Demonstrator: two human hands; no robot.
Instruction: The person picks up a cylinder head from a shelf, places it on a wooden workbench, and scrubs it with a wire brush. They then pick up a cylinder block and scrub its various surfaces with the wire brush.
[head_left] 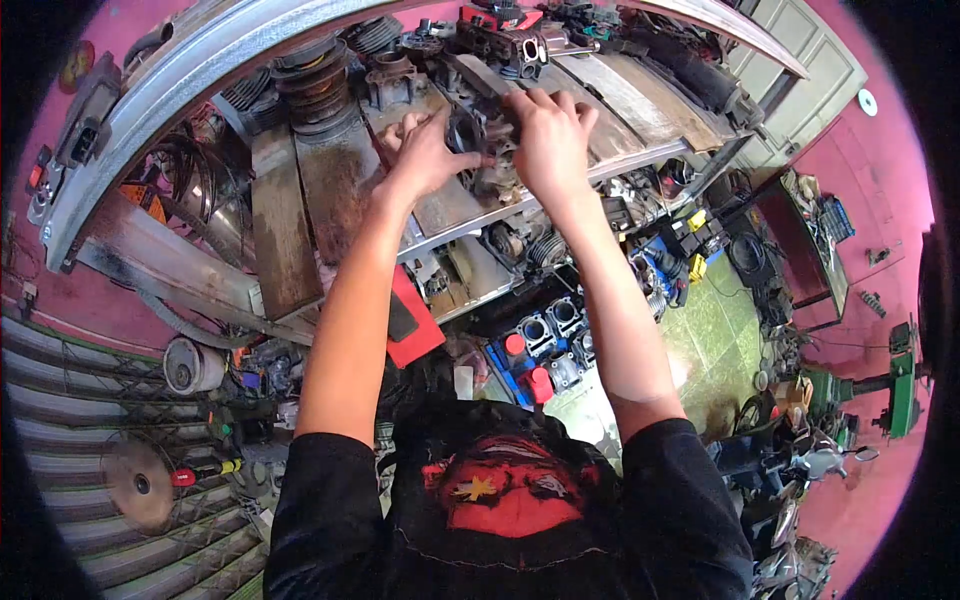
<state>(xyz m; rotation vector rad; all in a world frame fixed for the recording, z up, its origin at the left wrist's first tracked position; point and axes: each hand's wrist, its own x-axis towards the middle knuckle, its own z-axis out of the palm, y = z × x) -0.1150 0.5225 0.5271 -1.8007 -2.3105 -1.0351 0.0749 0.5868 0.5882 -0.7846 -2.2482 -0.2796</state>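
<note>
Metal engine part [486,132] clasped by left hand [425,155], right hand [550,142].

Garment: black short-sleeved T-shirt [330,540]. The front carries a large red graphic print [520,505] with dark shading and one small yellow star-shaped mark [477,488] left of centre. A pale stitching line runs across the fabric nearer than the print. Left sleeve [320,480] and right sleeve [680,470] end above the elbows. Forearms, left hand [425,155] and right hand [548,140] are bare.
</note>
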